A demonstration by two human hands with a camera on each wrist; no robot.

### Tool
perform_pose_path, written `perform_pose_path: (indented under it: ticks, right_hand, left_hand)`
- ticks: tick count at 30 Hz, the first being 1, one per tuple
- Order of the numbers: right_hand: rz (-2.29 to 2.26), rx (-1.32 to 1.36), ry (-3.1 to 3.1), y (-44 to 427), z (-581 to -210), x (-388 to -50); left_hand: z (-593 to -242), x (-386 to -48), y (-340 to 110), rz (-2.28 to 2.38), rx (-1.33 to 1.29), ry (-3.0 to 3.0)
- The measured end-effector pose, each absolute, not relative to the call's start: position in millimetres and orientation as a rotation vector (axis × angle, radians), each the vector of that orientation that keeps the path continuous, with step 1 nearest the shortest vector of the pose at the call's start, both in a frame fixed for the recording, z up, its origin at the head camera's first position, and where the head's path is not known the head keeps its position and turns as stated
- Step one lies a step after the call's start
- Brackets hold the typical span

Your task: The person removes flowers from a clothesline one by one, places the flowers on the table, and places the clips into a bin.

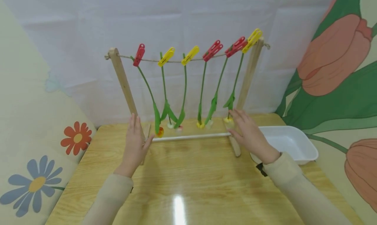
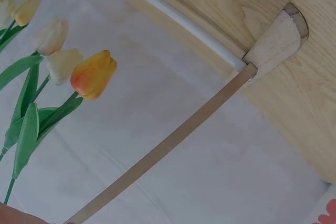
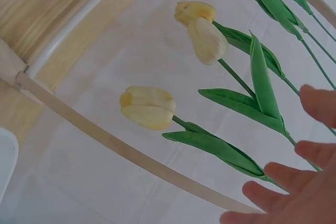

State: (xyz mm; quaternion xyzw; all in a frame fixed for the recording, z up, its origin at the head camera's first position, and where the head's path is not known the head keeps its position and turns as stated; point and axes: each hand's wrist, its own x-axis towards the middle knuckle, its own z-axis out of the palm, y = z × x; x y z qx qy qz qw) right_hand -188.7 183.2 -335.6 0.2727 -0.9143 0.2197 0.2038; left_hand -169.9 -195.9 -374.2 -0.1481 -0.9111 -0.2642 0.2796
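Several artificial tulips hang upside down by their stems from a twine (image 1: 176,61) strung between two wooden posts. Red clothespins (image 1: 139,54) and yellow clothespins (image 1: 166,57) clip them on. My left hand (image 1: 134,144), fingers straight and thumb apart, is beside the left post (image 1: 123,81) and near the orange tulip (image 2: 94,75). With fingers spread, my right hand (image 1: 250,133) is by the right post (image 1: 250,72), close to a pale yellow tulip (image 3: 148,107). Neither hand holds anything; whether they touch the posts, I cannot tell. Only a sliver of the left hand shows in its wrist view.
A white rod (image 1: 191,137) joins the rack's wooden feet low down. On the right of the wooden table (image 1: 176,176) is a white plastic tub (image 1: 294,143), partly behind my right wrist. White cloth (image 1: 153,22) hangs behind, with flower-patterned panels at both sides.
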Motion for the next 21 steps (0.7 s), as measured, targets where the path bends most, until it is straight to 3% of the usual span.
perform_pose_path:
  ticks: [21]
  right_hand:
    - [0.912, 0.497, -2.388, 187, -329, -212]
  left_hand:
    - [-368, -184, -208, -1.118, -0.253, -2.426]
